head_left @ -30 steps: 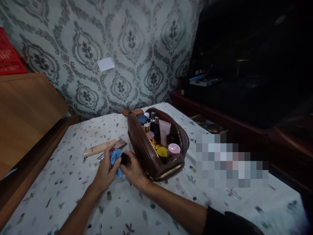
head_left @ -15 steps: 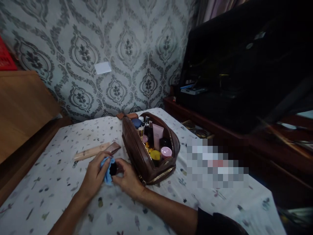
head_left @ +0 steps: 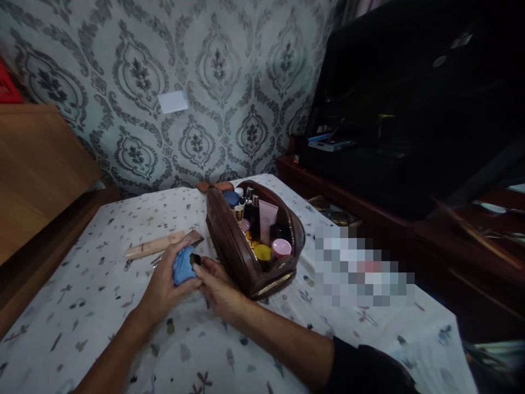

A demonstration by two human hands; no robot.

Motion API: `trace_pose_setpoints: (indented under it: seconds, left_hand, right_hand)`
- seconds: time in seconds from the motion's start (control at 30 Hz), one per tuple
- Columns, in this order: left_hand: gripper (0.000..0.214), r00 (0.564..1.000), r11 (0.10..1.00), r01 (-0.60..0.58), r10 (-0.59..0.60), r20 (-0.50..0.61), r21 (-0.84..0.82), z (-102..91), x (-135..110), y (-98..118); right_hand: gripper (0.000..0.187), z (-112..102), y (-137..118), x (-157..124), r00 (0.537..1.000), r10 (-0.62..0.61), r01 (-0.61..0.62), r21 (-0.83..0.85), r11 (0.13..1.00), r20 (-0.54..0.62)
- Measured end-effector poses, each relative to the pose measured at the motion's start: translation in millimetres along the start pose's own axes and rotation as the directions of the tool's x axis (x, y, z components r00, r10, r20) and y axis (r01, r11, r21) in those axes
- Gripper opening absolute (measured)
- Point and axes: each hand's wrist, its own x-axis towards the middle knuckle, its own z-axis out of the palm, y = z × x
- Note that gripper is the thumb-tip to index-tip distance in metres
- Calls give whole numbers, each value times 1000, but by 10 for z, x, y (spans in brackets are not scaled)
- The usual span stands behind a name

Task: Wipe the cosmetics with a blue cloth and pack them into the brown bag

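Note:
My left hand (head_left: 166, 279) is closed round a crumpled blue cloth (head_left: 184, 266). Against the cloth sits a small dark, shiny item (head_left: 196, 259), pinched by my right hand (head_left: 217, 284); its exact kind is unclear. Just right of my hands stands an open brown cosmetic bag (head_left: 227, 238) with a gold zip. It holds a pink tube (head_left: 268, 221), a pink-lidded jar (head_left: 281, 249), a yellow-lidded container (head_left: 262, 253) and several bottles. Behind my left hand lie a beige tube (head_left: 151, 246) and a brownish tube (head_left: 194, 237), partly hidden.
A white patterned cloth (head_left: 229, 350) covers the table. Along the right runs a dark red cabinet (head_left: 389, 246) with a large black screen (head_left: 410, 109). A pixelated patch hides something at the table's right. A wooden box (head_left: 36, 175) stands left, and patterned wallpaper is behind.
My hands have turned the dark item, and the blue cloth is now bunched more within my left hand. The view has shifted slightly. The bag and tubes lie as before.

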Motion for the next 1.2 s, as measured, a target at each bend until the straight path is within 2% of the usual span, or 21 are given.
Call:
trace_pose_setpoints:
  seconds: [0.1, 0.2, 0.33, 0.53, 0.6, 0.73, 0.9, 1.0, 1.1, 1.2]
  left_hand:
    - [43, 997, 989, -69, 64, 36, 134, -27, 8, 37]
    - [32, 993, 974, -117, 113, 32, 195, -55, 19, 117]
    - [32, 988, 958, -150, 155, 0, 244, -59, 20, 183]
    - [35, 977, 935, -194, 212, -29, 298, -50, 6, 159]
    - [36, 979, 934, -183, 201, -29, 307, -49, 3, 145]
    - [37, 993, 948, -102, 115, -27, 300, -53, 0, 148]
    - [39, 999, 973, -6, -2, 33, 230, -68, 6, 189]
    - [41, 998, 985, 35, -44, 52, 170, -64, 11, 192]
    - [43, 994, 991, 83, -89, 63, 101, -49, 17, 184]
    - [46, 989, 992, 124, -125, 74, 14, -33, 31, 191]
  right_hand:
    - [49, 13, -42, -44, 997, 74, -75, 30, 997, 30]
    - [48, 33, -89, -66, 989, 126, -129, 28, 991, 80]
    - [51, 40, -107, -61, 977, 155, -154, -22, 988, 145]
    - [56, 42, -100, -77, 977, 177, -169, -73, 983, 117]
    - [54, 45, -108, -89, 982, 156, -148, -85, 985, 106]
    - [48, 35, -128, -93, 997, 2, 15, -235, 972, 73]
    - [42, 11, -134, -72, 979, -156, 196, -425, 884, 129]
    - [39, -8, -117, -82, 953, -262, 304, -522, 797, 154]
    - [38, -40, -94, -110, 913, -373, 387, -648, 656, 167]
    - [34, -70, -91, -133, 847, -476, 477, -737, 479, 239]
